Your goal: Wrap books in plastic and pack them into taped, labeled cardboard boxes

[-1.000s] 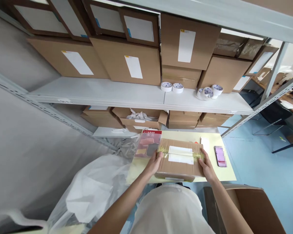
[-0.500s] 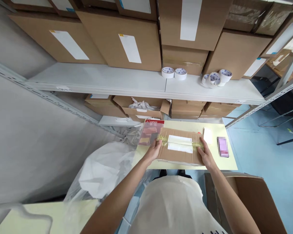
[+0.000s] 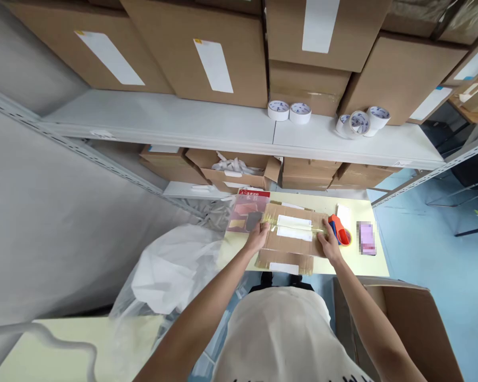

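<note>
- The box (image 3: 292, 246) is held over the table (image 3: 356, 263) by the left hand (image 3: 258, 237) and right hand (image 3: 330, 245), fingers closed on its ends.
- Its top seam is already taped; its underside cannot be seen.

I wore a white top (image 3: 276, 334), plain across the front, its cloth lightly creased and rounded over my middle. A few small dark marks (image 3: 354, 379) showed on it at the lower edge of my view, too cut off to read. Past the top came a strip of dark trousers (image 3: 302, 285) and my dark shoes (image 3: 266, 278). My forearms (image 3: 213, 300) were bare, like my left hand (image 3: 258, 237) and right hand (image 3: 330, 245).
</note>
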The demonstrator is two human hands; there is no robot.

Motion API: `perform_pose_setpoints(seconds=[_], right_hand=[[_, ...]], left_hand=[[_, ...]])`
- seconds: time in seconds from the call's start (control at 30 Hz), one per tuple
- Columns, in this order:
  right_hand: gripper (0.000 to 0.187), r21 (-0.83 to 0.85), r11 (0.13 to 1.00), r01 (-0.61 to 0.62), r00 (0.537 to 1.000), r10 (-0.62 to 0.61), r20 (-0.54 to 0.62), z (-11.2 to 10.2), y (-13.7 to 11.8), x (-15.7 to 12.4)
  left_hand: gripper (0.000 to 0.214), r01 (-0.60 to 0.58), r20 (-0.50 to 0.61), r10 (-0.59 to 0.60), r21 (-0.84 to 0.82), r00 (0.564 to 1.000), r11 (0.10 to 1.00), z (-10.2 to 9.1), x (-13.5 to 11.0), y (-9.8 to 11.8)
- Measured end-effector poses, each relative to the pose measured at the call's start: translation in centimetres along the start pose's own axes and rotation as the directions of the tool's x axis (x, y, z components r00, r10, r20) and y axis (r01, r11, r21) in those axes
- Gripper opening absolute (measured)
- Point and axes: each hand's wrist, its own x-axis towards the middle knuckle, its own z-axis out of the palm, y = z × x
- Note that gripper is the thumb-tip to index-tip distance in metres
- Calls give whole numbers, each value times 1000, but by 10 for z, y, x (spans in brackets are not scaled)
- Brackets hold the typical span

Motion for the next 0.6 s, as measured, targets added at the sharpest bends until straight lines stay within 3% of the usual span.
perform_pose_setpoints(seconds=[0.1,0.17,0.23,0.3,0.4,0.5,0.6], right_hand=[[74,4,1000,7,1000,-7,9,0,1,-4],[76,-12,1000,24,1000,-24,14,1,-2,-2],[77,-24,999,43,999,-42,14,1,-2,1],[79,-23,998,63,998,-62,26,-1,0,3],[81,-15,995,99,993,-98,67,-6,6,7],[81,-21,992,126,988,-123,96,-7,6,10],[82,-36,985,167,982,-163,91,-7,0,10]], left_hand=[[47,11,13,-11,11,1000,1000,2,-2,-7],[54,-23,-53,26,55,998,998,1,-1,-8],[62,-140,-161,167,164,973,976,0,-3,-6],[64,-295,-186,370,335,910,895,0,-9,1],[64,-491,44,560,543,827,682,9,-21,19],[80,-664,354,588,583,727,469,29,-29,38],[93,-762,519,572,546,635,350,52,-32,52]])
